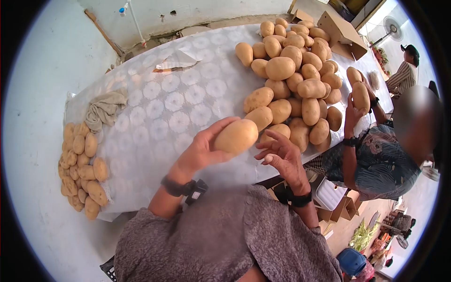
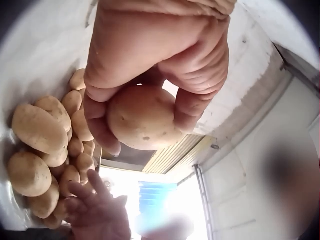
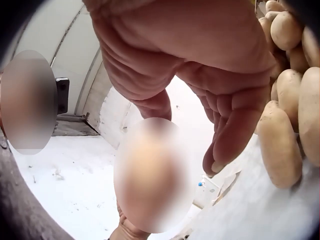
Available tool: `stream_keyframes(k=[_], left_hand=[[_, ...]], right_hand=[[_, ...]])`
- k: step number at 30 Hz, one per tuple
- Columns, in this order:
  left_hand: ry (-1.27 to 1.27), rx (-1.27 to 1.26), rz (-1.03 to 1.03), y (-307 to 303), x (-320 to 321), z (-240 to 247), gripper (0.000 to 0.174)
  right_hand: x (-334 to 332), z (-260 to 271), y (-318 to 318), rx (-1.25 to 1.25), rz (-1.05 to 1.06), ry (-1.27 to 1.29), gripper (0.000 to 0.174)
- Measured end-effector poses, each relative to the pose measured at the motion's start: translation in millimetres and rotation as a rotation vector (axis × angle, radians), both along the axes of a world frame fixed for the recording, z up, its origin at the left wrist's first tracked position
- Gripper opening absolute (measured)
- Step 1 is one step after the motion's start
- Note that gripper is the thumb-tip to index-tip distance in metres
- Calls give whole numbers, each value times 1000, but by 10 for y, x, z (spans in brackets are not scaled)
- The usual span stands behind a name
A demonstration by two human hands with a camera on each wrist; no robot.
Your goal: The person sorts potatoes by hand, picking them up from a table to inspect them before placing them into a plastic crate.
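Note:
My left hand (image 1: 199, 149) grips a large pale-brown potato (image 1: 238, 136) and holds it up over the near edge of the table. In the left wrist view, thumb and fingers wrap both sides of that potato (image 2: 142, 120). Just to its right is my right hand (image 1: 286, 162), holding nothing, its fingers loosely bent and spread. The right wrist view shows a gap between the thumb and fingers of this hand (image 3: 200, 70). Beyond it lies a big heap of potatoes (image 1: 281, 68), its nearest ones close to the right fingertips.
A smaller potato group (image 1: 83, 160) lies at the table's left end, beside a crumpled grey cloth (image 1: 105, 109). Patterned plastic covers the table (image 1: 174, 101). At the right, another person (image 1: 385, 160) holds potatoes (image 1: 361, 97). An open cardboard box (image 1: 342, 35) stands behind the heap.

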State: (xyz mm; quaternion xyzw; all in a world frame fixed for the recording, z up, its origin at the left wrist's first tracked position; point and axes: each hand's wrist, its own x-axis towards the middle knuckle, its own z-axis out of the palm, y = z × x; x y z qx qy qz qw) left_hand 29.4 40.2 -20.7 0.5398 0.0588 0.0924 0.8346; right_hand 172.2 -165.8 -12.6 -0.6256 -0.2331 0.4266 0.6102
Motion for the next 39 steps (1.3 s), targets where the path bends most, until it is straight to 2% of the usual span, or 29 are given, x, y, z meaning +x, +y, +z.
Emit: stream_keyframes(k=[2, 3, 5, 9, 11, 14, 18, 30, 35, 39], left_hand=[[48, 151, -50, -60, -23, 82, 77], [49, 149, -51, -84, -34, 85, 77], [68, 376, -77, -123, -66, 83, 77], [61, 539, -54, -187, -159, 84, 77], [36, 708, -38, -183, -225, 71, 77], [59, 695, -14, -180, -330, 75, 78], [143, 672, -5, -133, -501, 152, 79], [0, 833, 273, -106, -877, 292, 84], [-71, 877, 377, -216, -829, 355, 87], [-93, 859, 388, -304, -714, 367, 88]], right_hand=[[-15, 45, 13, 122, 91, 51, 72], [-28, 57, 21, 120, 90, 53, 72], [-72, 68, 32, 155, 119, 83, 75], [-149, -55, 41, 170, 132, 96, 77], [-197, -68, 54, 94, 154, 87, 76], [-271, 5, 83, 16, 232, -14, 73], [-405, -25, 150, 30, 268, -53, 72], [-597, 2, 295, 153, 361, -107, 73], [-502, 54, 333, 188, 472, -171, 81], [-434, 116, 309, 195, 496, -123, 84]])
